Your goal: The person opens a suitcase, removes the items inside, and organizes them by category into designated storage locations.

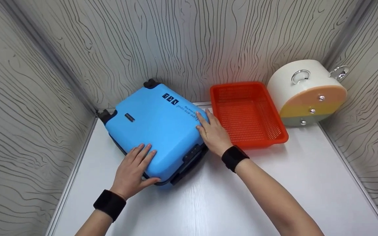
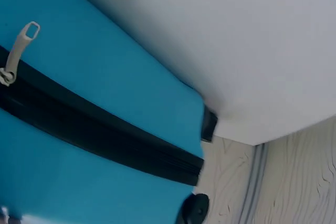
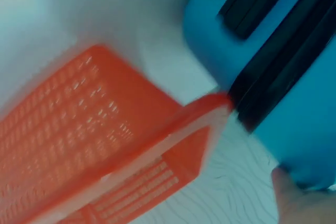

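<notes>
A blue hard-shell suitcase (image 1: pixel 156 124) lies flat and askew on the white table, its black wheels toward the back wall and its black handle side toward the front right. My left hand (image 1: pixel 133 172) rests on its near left corner, fingers straight on the shell and thumb along the front edge. At the right corner my right hand (image 1: pixel 213 132) lies with straight fingers on the shell, beside the printed lettering. In the left wrist view a zipper pull (image 2: pixel 21 48) hangs by the black seam. The right wrist view catches a bit of the right hand (image 3: pixel 304 203) against the blue shell.
A red perforated plastic basket (image 1: pixel 251 142) stands close to the suitcase's right side. Behind it on the right, a white round-topped box (image 1: pixel 295 72) with a striped front, small knobs and silver handles leans by the corner. Wood-grain patterned walls (image 1: pixel 182 42) enclose the table (image 1: pixel 189 213).
</notes>
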`<move>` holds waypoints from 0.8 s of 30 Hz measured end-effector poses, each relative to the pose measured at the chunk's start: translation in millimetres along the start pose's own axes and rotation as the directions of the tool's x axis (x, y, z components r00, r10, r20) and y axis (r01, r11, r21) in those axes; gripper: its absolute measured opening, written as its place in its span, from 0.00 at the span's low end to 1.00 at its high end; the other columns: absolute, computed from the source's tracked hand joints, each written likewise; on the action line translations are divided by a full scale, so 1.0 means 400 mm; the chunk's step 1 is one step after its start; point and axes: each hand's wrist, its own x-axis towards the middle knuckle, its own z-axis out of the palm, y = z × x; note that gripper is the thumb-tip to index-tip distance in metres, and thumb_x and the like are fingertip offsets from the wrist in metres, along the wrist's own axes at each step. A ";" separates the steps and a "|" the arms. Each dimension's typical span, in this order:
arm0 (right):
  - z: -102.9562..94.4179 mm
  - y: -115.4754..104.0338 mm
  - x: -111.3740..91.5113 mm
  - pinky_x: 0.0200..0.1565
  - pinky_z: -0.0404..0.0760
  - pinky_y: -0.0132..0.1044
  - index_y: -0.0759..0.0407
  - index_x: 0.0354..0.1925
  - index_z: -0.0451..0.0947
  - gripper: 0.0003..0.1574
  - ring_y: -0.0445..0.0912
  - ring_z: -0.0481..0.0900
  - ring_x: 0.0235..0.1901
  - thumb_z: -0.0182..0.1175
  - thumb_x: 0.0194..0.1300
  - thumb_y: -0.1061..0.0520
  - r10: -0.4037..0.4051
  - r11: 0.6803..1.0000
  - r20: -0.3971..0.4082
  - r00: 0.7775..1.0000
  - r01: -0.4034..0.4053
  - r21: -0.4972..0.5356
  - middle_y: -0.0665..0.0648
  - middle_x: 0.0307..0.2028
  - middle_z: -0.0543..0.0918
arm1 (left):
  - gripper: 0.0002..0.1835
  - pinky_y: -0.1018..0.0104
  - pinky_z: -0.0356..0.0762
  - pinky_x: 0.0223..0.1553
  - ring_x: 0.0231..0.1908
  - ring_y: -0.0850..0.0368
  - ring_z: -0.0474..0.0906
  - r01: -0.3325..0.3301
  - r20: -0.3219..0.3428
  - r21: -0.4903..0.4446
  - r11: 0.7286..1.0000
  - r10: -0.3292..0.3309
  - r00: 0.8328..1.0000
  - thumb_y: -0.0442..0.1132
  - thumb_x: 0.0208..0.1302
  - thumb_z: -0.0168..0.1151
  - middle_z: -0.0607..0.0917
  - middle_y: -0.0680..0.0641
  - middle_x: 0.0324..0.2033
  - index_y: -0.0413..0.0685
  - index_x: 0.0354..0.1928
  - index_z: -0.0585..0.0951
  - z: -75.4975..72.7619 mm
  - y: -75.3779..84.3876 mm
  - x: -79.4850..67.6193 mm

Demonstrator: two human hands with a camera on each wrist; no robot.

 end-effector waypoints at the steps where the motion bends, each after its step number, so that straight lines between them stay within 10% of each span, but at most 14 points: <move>1: 0.002 -0.004 -0.003 0.70 0.63 0.60 0.45 0.82 0.47 0.38 0.61 0.47 0.78 0.36 0.83 0.37 0.002 1.000 -0.014 1.000 -0.002 -0.006 0.63 0.81 0.44 | 0.54 0.52 0.47 0.76 0.76 0.45 0.57 0.008 -0.007 0.000 1.000 -0.008 1.000 0.76 0.57 0.63 0.63 0.46 0.77 0.54 0.79 0.63 0.004 0.007 0.005; 9: 0.017 -0.039 -0.039 0.75 0.42 0.60 0.52 0.81 0.53 0.35 0.65 0.39 0.78 0.40 0.83 0.44 -0.129 0.984 -0.011 0.992 0.127 -0.128 0.66 0.80 0.46 | 0.53 0.42 0.53 0.73 0.74 0.42 0.59 0.082 -0.037 0.021 0.996 -0.081 0.996 0.76 0.57 0.62 0.66 0.43 0.74 0.53 0.78 0.66 0.024 0.066 0.058; 18: 0.030 -0.088 -0.073 0.75 0.46 0.60 0.52 0.80 0.58 0.35 0.58 0.44 0.79 0.42 0.83 0.43 -0.317 0.944 0.050 0.947 0.320 -0.080 0.58 0.80 0.53 | 0.54 0.40 0.54 0.73 0.71 0.38 0.63 0.209 -0.076 0.043 0.977 -0.205 0.976 0.74 0.54 0.68 0.70 0.38 0.71 0.48 0.75 0.69 0.068 0.135 0.158; 24: 0.024 -0.077 -0.069 0.76 0.49 0.52 0.53 0.81 0.54 0.48 0.55 0.41 0.80 0.42 0.77 0.28 -0.364 0.925 0.073 0.929 0.369 -0.091 0.57 0.80 0.50 | 0.51 0.46 0.47 0.76 0.76 0.42 0.54 0.143 -0.007 0.004 0.990 -0.143 0.990 0.57 0.63 0.70 0.62 0.39 0.76 0.40 0.79 0.59 0.086 0.129 0.192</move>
